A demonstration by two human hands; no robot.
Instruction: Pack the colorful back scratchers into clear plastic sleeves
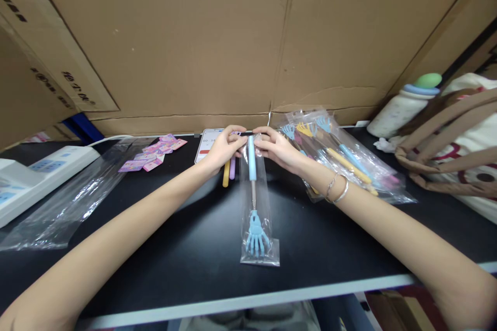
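L hand (225,149) & R hand (280,149), on my remote feed, pinch clear bag (274,254) w/ blue scratcher (252,163) inside; scratcher pile (351,158) already bagged, yellow handle (225,175) & purple handle (232,168) apparently unbagged.

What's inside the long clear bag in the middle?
A blue back scratcher with a hand-shaped end. The left grip and right grip hide parts of the bag near its top.

Top end of sleeve (263,196) unclear between left grip (226,149) and right grip (280,150). Phone (203,146), yellow rod (225,176), purple rod (232,169) partly behind left grip. Power strip (58,165) cropped left, bag (462,137) cropped right. Print on cards (151,154) too small.
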